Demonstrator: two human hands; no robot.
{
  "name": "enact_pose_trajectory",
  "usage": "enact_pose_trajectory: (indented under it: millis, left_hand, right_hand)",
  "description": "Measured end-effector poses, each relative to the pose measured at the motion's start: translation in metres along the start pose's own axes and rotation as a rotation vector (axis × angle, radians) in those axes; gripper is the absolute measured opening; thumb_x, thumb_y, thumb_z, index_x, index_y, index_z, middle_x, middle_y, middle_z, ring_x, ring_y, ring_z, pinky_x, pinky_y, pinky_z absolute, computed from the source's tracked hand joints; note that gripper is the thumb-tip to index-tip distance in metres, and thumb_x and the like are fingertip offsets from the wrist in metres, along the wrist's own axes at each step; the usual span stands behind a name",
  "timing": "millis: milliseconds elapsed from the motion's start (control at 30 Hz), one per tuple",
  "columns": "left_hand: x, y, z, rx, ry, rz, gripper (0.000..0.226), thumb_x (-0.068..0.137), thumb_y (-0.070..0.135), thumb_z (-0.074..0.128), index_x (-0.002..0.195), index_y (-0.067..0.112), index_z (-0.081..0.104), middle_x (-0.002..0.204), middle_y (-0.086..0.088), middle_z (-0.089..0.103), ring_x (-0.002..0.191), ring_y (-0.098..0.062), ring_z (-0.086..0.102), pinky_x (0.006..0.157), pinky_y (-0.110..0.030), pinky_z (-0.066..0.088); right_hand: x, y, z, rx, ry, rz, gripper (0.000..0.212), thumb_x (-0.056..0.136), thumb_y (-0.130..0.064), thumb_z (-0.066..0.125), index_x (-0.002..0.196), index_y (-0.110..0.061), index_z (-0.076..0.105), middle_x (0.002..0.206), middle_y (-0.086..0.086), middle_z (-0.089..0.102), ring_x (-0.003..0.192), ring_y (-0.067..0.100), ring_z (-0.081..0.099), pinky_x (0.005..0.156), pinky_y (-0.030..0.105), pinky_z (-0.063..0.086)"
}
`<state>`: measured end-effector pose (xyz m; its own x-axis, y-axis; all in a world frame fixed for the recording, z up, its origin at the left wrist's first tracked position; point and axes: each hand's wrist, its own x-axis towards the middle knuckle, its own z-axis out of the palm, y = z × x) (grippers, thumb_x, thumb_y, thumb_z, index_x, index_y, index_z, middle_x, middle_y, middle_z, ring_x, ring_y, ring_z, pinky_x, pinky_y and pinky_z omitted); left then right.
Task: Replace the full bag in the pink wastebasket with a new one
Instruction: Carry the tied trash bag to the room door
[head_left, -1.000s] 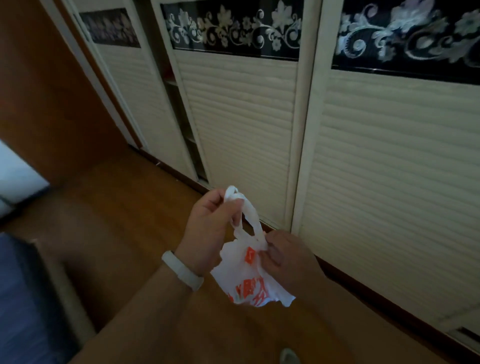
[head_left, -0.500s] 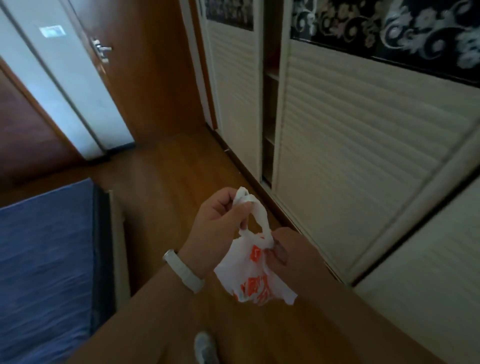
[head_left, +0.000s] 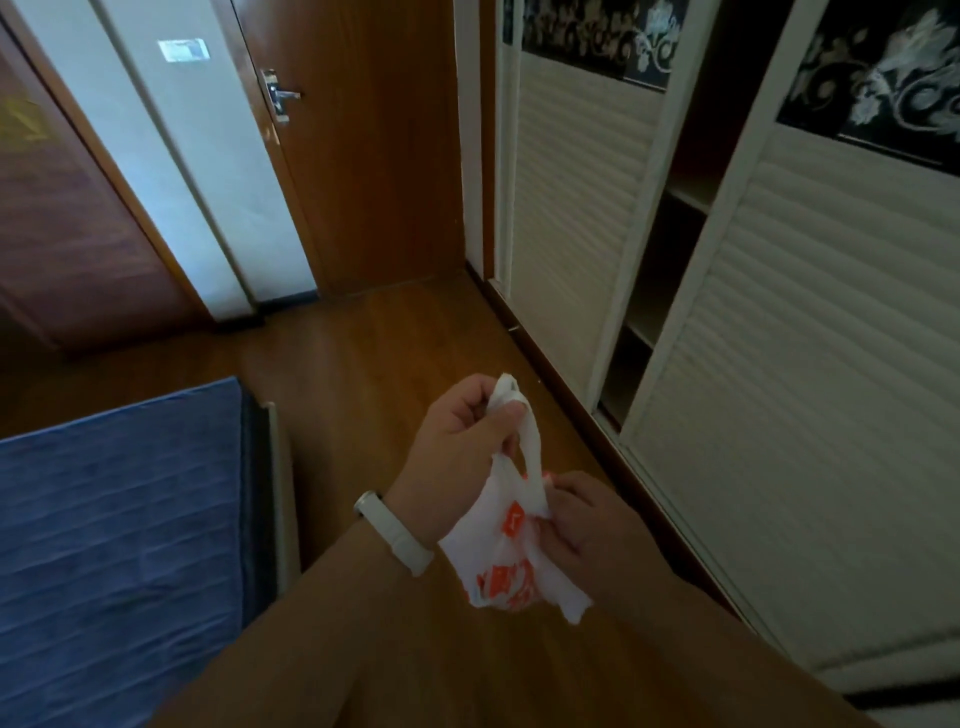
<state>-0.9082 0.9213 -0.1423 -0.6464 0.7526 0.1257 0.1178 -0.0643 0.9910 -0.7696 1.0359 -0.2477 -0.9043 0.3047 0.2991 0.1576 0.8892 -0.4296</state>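
A small white plastic bag (head_left: 506, 564) with orange print hangs crumpled between both hands at waist height. My left hand (head_left: 457, 441), with a white band on the wrist, pinches one handle loop at the top. My right hand (head_left: 584, 525) grips the bag's side and the other handle lower down. The pink wastebasket is not in view.
A bed with a blue cover (head_left: 114, 545) fills the lower left. White slatted wardrobe doors (head_left: 810, 364) run along the right, one gap open on shelves (head_left: 670, 249). A wooden door (head_left: 363, 145) with a metal handle stands ahead, above a strip of wood floor (head_left: 374, 353).
The view has swung left from the wardrobe doors toward the room door and the bed. Both hands keep the same hold on the bag.
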Motion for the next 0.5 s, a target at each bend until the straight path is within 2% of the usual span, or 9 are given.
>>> enact_pose_trajectory:
  millis: [100,200,367,500]
  left_hand:
    - [0.028,-0.007,-0.025,-0.019,-0.021,0.018,0.011,0.095,0.009,0.052,0.09,0.006,0.06,0.068,0.0,0.06,0.063,-0.012,0.056,0.063,-0.021,0.053]
    - [0.064,-0.02,-0.045,-0.027,-0.001,0.018,0.012,0.095,0.008,0.051,0.091,0.0,0.059,0.069,-0.004,0.058,0.064,-0.016,0.055,0.066,-0.024,0.054]
    - [0.136,-0.04,-0.077,0.014,0.049,-0.023,0.012,0.095,0.01,0.052,0.089,0.002,0.06,0.07,-0.005,0.06,0.067,-0.02,0.057,0.07,-0.031,0.054]
    - [0.206,-0.052,-0.106,0.056,0.123,-0.069,0.016,0.097,0.009,0.049,0.085,0.009,0.06,0.068,0.0,0.062,0.066,-0.017,0.058,0.072,-0.032,0.054]
  right_hand:
    - [0.046,0.005,0.019,-0.066,-0.03,0.011,0.036,0.092,-0.045,0.044,0.111,-0.022,0.063,0.107,-0.005,0.063,0.087,0.001,0.053,0.07,0.001,0.028]
    - [0.089,0.017,0.041,-0.047,-0.026,-0.005,0.033,0.091,-0.044,0.046,0.107,-0.021,0.064,0.105,-0.004,0.064,0.085,0.001,0.053,0.07,0.0,0.026]
    - [0.166,0.052,0.08,0.073,-0.03,-0.021,0.03,0.094,-0.044,0.048,0.109,-0.022,0.061,0.102,-0.007,0.063,0.085,-0.002,0.049,0.075,0.003,0.034]
    - [0.251,0.082,0.107,0.148,-0.011,-0.069,0.031,0.093,-0.044,0.045,0.106,-0.022,0.062,0.098,-0.007,0.062,0.082,0.001,0.051,0.073,0.006,0.037]
